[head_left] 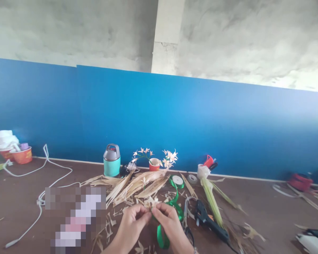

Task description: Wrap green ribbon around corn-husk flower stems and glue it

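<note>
One left hand (132,222) and one right hand (169,220) pinch fingertips together beside green ribbon (162,242) above the counter (275,215).

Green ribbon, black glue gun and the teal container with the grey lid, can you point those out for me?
Green ribbon (163,242): head view, on its lower loop.
Black glue gun (213,225): head view, on its dark body.
Teal container (112,167): head view, on its teal lower part.

Left hand (134,222) and right hand (169,222) pinched
</note>
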